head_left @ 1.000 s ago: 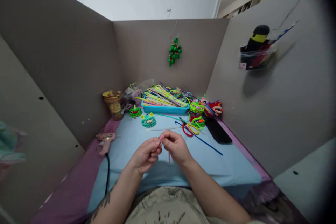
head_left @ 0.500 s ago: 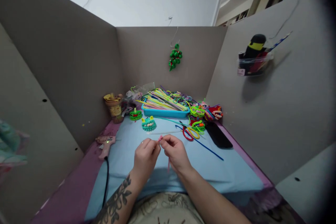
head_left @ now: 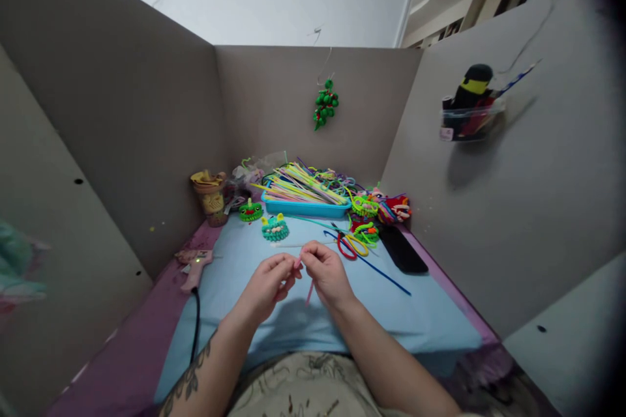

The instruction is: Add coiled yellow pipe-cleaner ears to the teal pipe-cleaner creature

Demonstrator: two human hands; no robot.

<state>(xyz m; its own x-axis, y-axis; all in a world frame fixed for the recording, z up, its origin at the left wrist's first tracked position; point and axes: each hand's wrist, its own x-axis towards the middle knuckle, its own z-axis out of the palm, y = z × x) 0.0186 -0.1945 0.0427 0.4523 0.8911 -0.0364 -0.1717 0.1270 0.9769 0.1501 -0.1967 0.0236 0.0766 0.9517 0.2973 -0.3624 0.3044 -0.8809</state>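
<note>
Over the front of the table, my left hand (head_left: 267,283) and my right hand (head_left: 328,273) meet, thumbs and forefingers pinching a pink pipe cleaner (head_left: 310,292). Its worked end is between the fingertips, mostly covered by them, while a loose tail hangs below my right hand. Beyond my hands sits a teal fuzzy animal-like piece (head_left: 274,228) with yellow ears. Scissors (head_left: 341,242) with red and yellow handles lie just past my right hand, next to a long dark blue pipe cleaner (head_left: 381,272).
A blue tray (head_left: 308,209) heaped with pipe cleaners stands at the back. Green piece (head_left: 250,210) and cup (head_left: 212,199) are left of it. A pink glue gun (head_left: 196,268) lies at left, its cord running forward; a black phone (head_left: 403,251) lies right. Grey panels enclose the table.
My left hand has turned and its lower fingers have loosened from their curl. My right fingers have shifted slightly up on the pink pipe cleaner, whose tail shows more. The view moved slightly.
</note>
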